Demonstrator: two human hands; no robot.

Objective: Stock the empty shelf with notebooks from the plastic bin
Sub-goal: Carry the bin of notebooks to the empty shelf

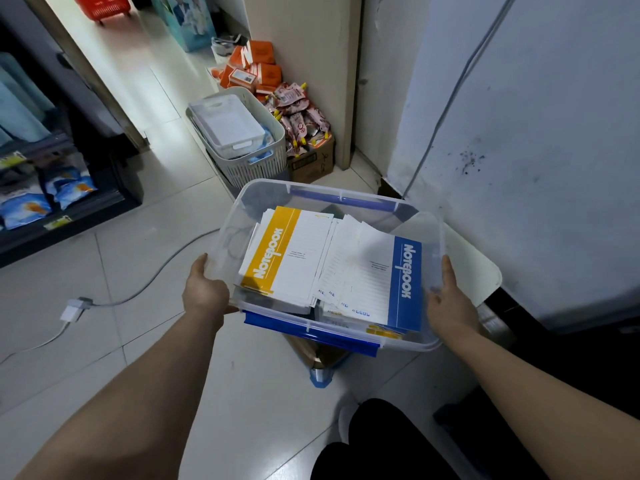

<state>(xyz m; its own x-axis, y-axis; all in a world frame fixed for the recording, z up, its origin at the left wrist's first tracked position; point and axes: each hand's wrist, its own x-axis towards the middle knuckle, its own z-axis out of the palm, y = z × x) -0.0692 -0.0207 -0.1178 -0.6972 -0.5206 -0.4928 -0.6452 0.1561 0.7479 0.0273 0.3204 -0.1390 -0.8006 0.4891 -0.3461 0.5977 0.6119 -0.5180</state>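
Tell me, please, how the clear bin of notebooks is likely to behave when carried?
Probably heavy for its size: the bin holds stacked notebooks. Loose stacks may slide if tilted. Smooth walls could slip between left hand and right hand.

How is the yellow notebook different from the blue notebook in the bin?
The yellow notebook has a yellow band, the blue notebook a blue one. The yellow notebook lies left in the plastic bin, the blue notebook right. The yellow notebook's band runs down its left edge, the blue notebook's down its right. Both are white, lined and say Notebook.
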